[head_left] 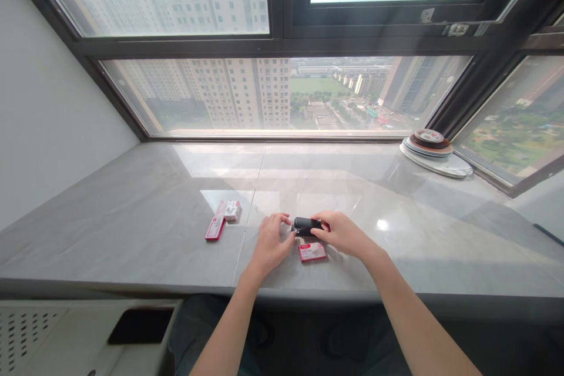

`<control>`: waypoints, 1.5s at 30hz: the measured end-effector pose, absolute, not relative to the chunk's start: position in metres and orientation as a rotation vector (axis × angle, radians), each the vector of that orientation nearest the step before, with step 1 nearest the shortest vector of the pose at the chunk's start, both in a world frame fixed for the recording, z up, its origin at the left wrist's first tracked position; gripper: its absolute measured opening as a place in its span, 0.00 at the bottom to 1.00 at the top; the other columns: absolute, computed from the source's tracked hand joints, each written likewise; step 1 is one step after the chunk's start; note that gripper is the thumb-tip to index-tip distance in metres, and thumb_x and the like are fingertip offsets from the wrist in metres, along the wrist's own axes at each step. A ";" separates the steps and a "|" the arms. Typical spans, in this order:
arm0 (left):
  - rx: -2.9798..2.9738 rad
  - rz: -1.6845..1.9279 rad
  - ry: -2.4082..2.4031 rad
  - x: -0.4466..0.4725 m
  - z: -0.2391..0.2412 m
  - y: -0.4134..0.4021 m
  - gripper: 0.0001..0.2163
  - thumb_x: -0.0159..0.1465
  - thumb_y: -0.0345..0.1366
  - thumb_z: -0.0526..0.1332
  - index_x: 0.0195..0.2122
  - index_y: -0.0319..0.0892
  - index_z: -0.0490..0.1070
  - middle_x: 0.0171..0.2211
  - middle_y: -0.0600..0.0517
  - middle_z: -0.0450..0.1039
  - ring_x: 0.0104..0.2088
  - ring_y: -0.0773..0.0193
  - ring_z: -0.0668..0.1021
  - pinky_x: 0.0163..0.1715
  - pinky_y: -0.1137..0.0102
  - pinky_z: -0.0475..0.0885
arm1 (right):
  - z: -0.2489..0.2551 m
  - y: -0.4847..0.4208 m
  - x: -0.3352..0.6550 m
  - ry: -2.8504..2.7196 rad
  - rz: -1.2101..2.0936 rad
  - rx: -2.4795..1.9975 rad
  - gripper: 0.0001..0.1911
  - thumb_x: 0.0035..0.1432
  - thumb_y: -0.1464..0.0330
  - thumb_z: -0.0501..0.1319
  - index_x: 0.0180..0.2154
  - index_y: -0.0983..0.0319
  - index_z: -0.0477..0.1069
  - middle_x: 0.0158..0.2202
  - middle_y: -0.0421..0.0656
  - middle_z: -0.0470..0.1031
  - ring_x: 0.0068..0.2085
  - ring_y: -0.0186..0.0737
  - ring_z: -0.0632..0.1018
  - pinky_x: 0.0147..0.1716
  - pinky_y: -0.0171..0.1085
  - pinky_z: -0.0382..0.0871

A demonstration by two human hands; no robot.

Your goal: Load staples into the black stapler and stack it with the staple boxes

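A small black stapler (305, 225) sits low over the grey stone windowsill (132, 217), held between both hands. My right hand (342, 234) grips its right end with curled fingers. My left hand (272, 242) pinches its left end with thumb and fingertips. Just below the stapler lies a small red and white staple box (312, 251). To the left lie a flat red box (215, 227) and a small white and red box (232, 210).
A stack of round plates (434, 153) stands at the sill's far right corner by the window frame. Large windows run along the back. A white wall closes the left side. Below the sill's front edge sits a white perforated cabinet (53, 335).
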State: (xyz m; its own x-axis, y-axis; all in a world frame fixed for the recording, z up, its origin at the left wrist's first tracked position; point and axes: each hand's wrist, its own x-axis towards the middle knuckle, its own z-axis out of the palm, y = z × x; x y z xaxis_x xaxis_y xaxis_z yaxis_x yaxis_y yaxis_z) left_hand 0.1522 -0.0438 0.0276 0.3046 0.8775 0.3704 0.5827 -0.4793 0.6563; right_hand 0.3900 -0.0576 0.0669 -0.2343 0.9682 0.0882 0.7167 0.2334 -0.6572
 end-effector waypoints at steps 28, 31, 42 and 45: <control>2.163 0.879 1.475 0.117 0.044 -0.065 0.21 0.67 0.48 0.64 0.60 0.57 0.69 0.58 0.51 0.71 0.61 0.50 0.70 0.63 0.55 0.63 | 0.014 -0.099 0.344 -1.194 1.077 -1.571 0.28 0.63 0.44 0.60 0.53 0.57 0.68 0.23 0.29 0.60 0.16 0.34 0.70 0.17 0.35 0.66; 1.838 1.077 2.219 0.074 0.039 -0.056 0.18 0.71 0.51 0.55 0.53 0.45 0.70 0.55 0.38 0.70 0.60 0.36 0.66 0.60 0.38 0.56 | 0.015 -0.103 0.342 -1.221 1.026 -1.586 0.26 0.64 0.45 0.59 0.52 0.57 0.69 0.23 0.30 0.60 0.16 0.34 0.70 0.19 0.36 0.67; 2.169 0.427 1.756 0.023 0.038 -0.067 0.30 0.62 0.53 0.64 0.65 0.53 0.66 0.51 0.47 0.75 0.53 0.45 0.76 0.52 0.56 0.70 | 0.018 -0.106 0.338 -1.224 0.951 -1.635 0.25 0.64 0.45 0.58 0.50 0.57 0.71 0.23 0.31 0.62 0.17 0.35 0.71 0.22 0.36 0.70; 2.145 0.485 1.489 0.043 0.048 -0.071 0.27 0.60 0.49 0.68 0.60 0.53 0.70 0.50 0.49 0.74 0.50 0.51 0.78 0.50 0.61 0.73 | 0.018 -0.106 0.338 -1.219 0.943 -1.641 0.26 0.63 0.45 0.58 0.50 0.58 0.72 0.23 0.32 0.63 0.17 0.35 0.71 0.22 0.36 0.69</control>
State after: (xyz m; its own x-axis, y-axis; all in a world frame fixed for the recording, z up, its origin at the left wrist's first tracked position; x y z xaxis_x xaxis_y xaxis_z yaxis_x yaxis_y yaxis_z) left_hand 0.0431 -0.0706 0.0482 0.3446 0.9386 0.0160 0.7681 -0.2917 0.5700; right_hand 0.3376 -0.1060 0.0182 0.2361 0.9687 -0.0767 0.3175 -0.1515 -0.9361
